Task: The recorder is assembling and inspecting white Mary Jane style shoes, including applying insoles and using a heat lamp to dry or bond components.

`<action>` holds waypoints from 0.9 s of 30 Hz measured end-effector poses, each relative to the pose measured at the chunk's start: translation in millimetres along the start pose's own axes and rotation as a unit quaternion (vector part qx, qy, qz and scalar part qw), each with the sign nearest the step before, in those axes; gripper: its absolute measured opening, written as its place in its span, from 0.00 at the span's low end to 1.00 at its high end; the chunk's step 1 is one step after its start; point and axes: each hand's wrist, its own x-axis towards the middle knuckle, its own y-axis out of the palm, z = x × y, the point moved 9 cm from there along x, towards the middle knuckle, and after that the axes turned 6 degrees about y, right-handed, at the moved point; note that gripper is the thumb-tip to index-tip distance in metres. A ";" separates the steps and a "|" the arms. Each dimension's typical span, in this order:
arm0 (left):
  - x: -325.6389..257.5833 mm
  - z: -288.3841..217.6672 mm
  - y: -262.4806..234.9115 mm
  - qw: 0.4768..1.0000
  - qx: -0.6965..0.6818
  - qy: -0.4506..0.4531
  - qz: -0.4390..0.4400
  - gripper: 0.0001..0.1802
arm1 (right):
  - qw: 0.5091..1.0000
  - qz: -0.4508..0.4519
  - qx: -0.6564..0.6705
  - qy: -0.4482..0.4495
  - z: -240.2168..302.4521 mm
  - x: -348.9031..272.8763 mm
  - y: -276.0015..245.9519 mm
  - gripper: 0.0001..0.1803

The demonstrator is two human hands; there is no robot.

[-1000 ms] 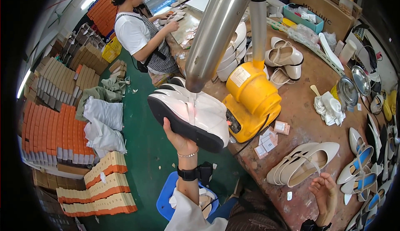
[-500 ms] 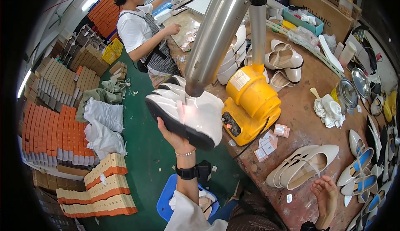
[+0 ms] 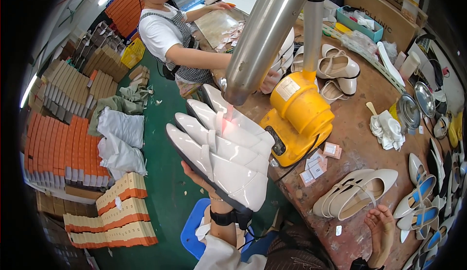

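Observation:
My left hand [image 3: 197,175] supports a nested stack of several glossy white strap shoes [image 3: 228,148] from below, palm against the dark soles. A metal blower nozzle [image 3: 248,65] points down at the farthest shoes, where a pinkish-red glow falls beside a strap. The nozzle belongs to a yellow hot-air blower [image 3: 299,119] on the table. At the lower right, my right hand [image 3: 381,226] rests with loosely curled, parted fingers near the strap of off-white shoes [image 3: 355,192] nested on the table. Whether its fingertips touch that strap is unclear.
A co-worker [image 3: 170,41] stands at the far left of the brown table [image 3: 350,138], one hand reaching behind the nozzle to more white shoes. Small cards [image 3: 316,167] lie beside the blower. Rows of shoes [image 3: 423,202] line the right. A blue bin [image 3: 192,231] stands below my left arm.
My left hand has tilted and turned the shoe stack, so its separate uppers now fan out to view. The co-worker's arm has reached across toward the shoes behind the nozzle. My right hand stays put.

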 end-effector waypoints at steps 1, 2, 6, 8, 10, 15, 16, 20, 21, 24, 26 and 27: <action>-3.3 -5.6 -2.2 1.000 0.014 0.011 -0.024 0.49 | 1.000 -0.004 -0.004 -0.001 0.2 0.1 -0.3 0.18; -7.2 -10.2 -4.6 0.998 0.029 0.022 -0.046 0.49 | 1.000 -0.003 -0.005 0.000 0.2 0.3 0.8 0.18; -21.7 -30.3 -6.9 0.992 0.082 0.045 -0.090 0.48 | 1.000 -0.005 -0.017 0.000 1.2 2.4 8.2 0.17; -31.5 -34.1 -7.8 0.988 0.102 0.046 -0.108 0.47 | 1.000 -0.002 -0.028 0.003 3.5 4.5 17.0 0.17; -45.7 -32.2 -8.8 0.984 0.119 0.034 -0.128 0.46 | 0.996 0.020 -0.083 -0.016 9.3 5.5 37.3 0.16; -93.3 -17.8 -23.7 0.967 0.169 -0.035 -0.190 0.45 | 0.961 0.220 -0.162 0.036 -3.9 1.9 147.3 0.30; -106.9 -11.5 -29.3 0.961 0.177 -0.062 -0.206 0.45 | 0.944 0.296 -0.136 0.058 -14.0 -4.2 181.3 0.36; -162.4 -5.5 -52.2 0.920 0.233 -0.166 -0.268 0.43 | 0.860 0.482 -0.052 0.160 -59.5 -36.0 275.6 0.54; -174.0 -9.4 -57.2 0.904 0.252 -0.195 -0.286 0.43 | 0.874 0.469 -0.094 0.079 -54.3 -31.4 284.3 0.49; -192.2 -43.8 -79.3 0.807 0.374 -0.255 -0.379 0.42 | 0.885 0.426 -0.183 -0.040 -46.8 -18.7 293.0 0.39; -178.6 -60.4 -82.4 0.751 0.505 -0.244 -0.349 0.31 | 0.882 0.393 -0.238 -0.104 -41.7 -12.0 296.4 0.34; -173.9 -53.1 -80.2 0.786 0.459 -0.236 -0.341 0.34 | 0.855 0.338 -0.331 -0.211 -32.7 -11.0 299.2 0.33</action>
